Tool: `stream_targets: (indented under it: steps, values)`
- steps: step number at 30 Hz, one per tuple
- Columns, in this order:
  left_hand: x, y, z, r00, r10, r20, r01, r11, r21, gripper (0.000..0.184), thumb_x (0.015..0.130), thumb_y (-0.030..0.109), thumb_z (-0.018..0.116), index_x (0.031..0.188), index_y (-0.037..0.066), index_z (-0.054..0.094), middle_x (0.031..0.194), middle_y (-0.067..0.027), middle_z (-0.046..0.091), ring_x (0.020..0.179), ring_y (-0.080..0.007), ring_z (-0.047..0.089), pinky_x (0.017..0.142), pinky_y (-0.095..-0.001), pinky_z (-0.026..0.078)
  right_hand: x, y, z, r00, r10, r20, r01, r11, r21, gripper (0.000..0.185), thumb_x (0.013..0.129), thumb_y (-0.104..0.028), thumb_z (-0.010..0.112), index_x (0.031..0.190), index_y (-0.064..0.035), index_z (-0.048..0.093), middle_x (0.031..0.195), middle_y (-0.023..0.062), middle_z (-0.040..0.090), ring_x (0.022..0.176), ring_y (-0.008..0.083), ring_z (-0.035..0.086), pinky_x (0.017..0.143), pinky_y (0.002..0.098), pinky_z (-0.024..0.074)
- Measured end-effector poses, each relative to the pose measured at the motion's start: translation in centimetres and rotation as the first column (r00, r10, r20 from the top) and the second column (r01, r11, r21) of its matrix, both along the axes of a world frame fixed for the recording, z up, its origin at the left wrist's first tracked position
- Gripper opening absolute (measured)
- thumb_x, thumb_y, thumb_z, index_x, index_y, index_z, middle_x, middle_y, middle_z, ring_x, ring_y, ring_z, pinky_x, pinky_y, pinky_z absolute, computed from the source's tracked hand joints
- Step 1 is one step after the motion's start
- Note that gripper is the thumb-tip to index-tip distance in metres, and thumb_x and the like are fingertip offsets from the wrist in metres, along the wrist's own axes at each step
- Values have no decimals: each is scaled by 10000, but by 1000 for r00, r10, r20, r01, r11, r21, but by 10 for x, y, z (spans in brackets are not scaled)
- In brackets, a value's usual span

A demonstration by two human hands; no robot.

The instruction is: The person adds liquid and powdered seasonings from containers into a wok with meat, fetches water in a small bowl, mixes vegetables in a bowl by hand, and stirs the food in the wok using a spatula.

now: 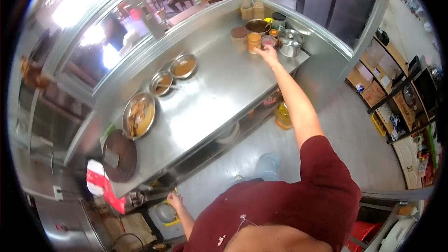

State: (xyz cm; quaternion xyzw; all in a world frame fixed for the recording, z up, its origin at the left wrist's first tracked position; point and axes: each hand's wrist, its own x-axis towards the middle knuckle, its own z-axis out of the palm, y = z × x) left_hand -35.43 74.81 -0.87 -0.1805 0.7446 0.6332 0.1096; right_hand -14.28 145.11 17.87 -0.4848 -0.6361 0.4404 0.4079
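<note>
My right hand (268,56) reaches to the back right of the steel counter (214,65), at the orange-lidded jar (254,42) and a small jar with pinkish contents (269,41). Its fingers are too small to tell whether they grip either one. A brown-lidded jar (239,38) stands to the left, a lidded steel pot (291,43) to the right and a bowl of dark sauce (258,26) behind. My left hand (175,201) hangs low beyond the counter's front edge, its fingers partly curled, near a grey rounded object (165,213).
Two sauce bowls (183,66) (161,84), a pan with food (139,115) and a round dark board with a cleaver (112,157) line the counter's left. Glass panels border the back. A yellow oil bottle (283,116) stands on the floor. Shelves (392,74) are at right.
</note>
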Motion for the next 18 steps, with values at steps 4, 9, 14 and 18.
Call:
stream_targets:
  steps: [4,9,14,18]
  values:
    - [-30,78,-2,934,-242,-263,220,969,-111,278,807,179,537,1036,66,428,838,-52,495,626,-121,491,514,-218,402,-37,130,-4,994,-77,-77,79,997,20,755,617,-367,748,1156,49,422,1027,164,564,935,214,553,829,310,428]
    - [63,115,-3,998,-7,-70,-15,951,-309,157,817,149,524,890,57,420,751,-49,497,529,-141,480,402,-254,393,-115,281,-31,987,-160,-2,153,940,306,762,560,-302,771,1134,68,433,1048,220,538,983,327,523,854,356,405]
    - [173,117,-27,960,126,248,-34,939,-343,131,799,102,491,893,36,427,700,-76,502,509,-180,522,407,-294,434,-184,369,-66,989,-145,-9,138,920,367,729,539,-258,786,1095,39,420,1044,214,528,995,329,501,873,375,378]
    - [227,138,-8,902,316,295,-142,861,-488,140,815,120,480,901,15,451,668,-95,516,454,-198,534,323,-298,386,-201,368,-56,959,-248,-139,281,898,337,831,499,-223,818,1155,8,362,1083,206,515,1002,341,499,875,384,380]
